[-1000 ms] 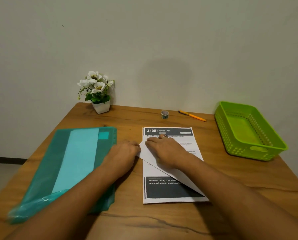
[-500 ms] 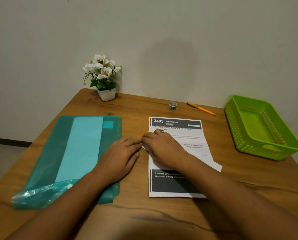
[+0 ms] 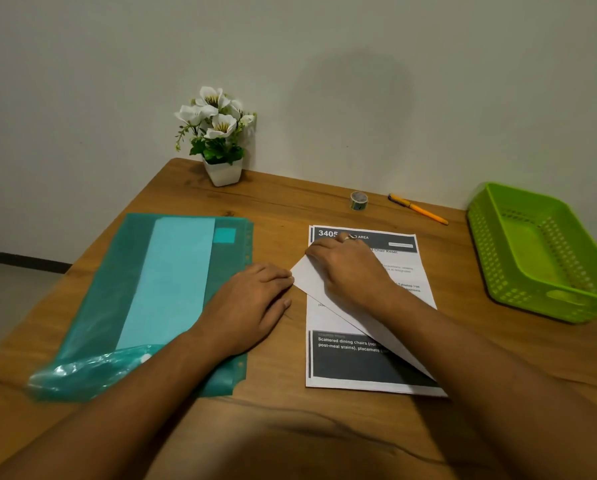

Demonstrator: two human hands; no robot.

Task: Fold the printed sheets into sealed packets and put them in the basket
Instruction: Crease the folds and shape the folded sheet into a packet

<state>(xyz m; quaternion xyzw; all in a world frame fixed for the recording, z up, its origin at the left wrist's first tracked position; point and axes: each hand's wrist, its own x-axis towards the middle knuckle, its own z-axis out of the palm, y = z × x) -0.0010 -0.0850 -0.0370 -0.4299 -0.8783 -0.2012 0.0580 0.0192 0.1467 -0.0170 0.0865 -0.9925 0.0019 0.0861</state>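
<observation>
A printed sheet [image 3: 362,362] with dark header bands and the number 3405 lies flat in the middle of the wooden table [image 3: 290,427]. A white flap [image 3: 307,278] of it is folded diagonally across the print, and its tip sticks out past the sheet's left edge. My right hand [image 3: 349,271] presses down on this flap, fingers curled near the header. My left hand [image 3: 252,306] lies flat on the table with its fingertips at the flap's tip. The green plastic basket [image 3: 518,292] stands at the right edge with nothing in it.
A teal plastic sleeve [image 3: 117,306] with a light blue sheet inside lies at the left, partly under my left wrist. A small tape roll [image 3: 358,200] and an orange pen [image 3: 420,209] lie near the wall. A white potted flower [image 3: 217,133] stands at the back.
Half a second ago the flap lay within the sheet's left edge; now its tip juts left toward my left hand. My right hand has slid up toward the header.
</observation>
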